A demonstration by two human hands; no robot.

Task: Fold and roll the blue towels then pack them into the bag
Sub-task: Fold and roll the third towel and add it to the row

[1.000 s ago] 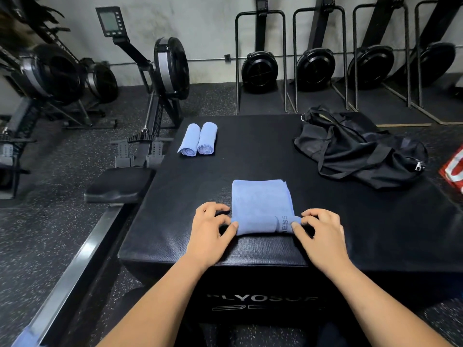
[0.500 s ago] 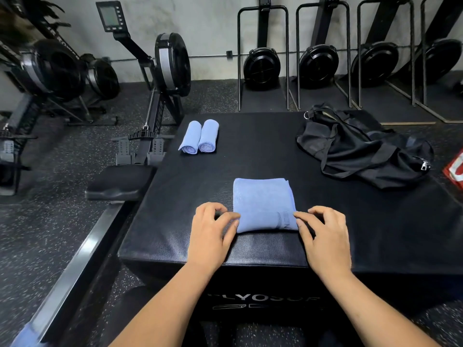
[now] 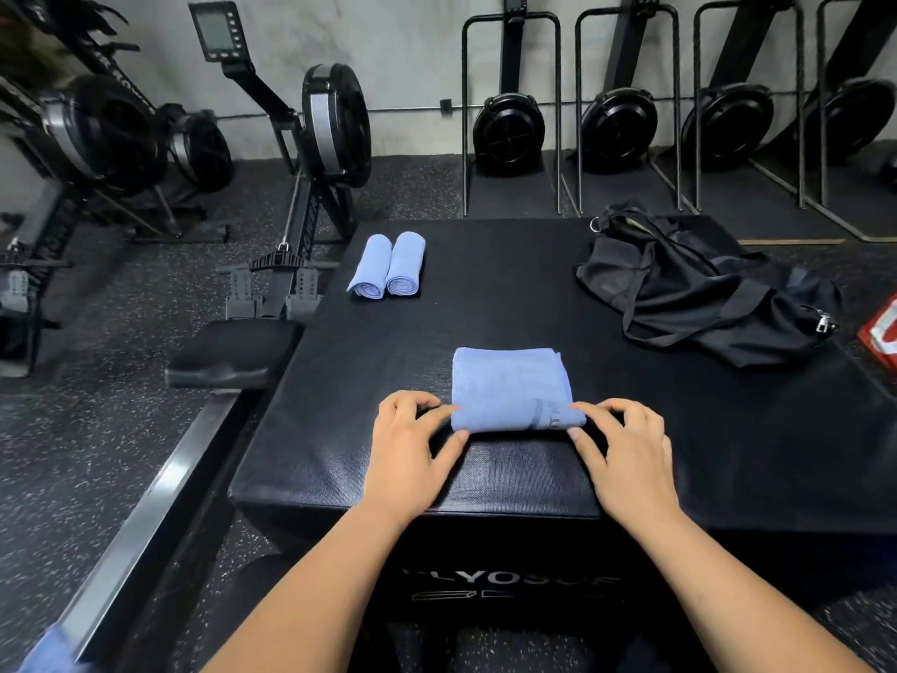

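Blue towel's point(image 3: 509, 391) near rolled edge lies pinched between both hands' fingers point(image 3: 439, 414)

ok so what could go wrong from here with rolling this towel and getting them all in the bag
1. The folded towel is gripped only at its near corners by the left hand and right hand; the middle may roll loose or skewed.
2. Its right edge shows uneven layers, so the roll could telescope.
3. The black bag lies collapsed; the two rolled towels may unroll while it is opened.
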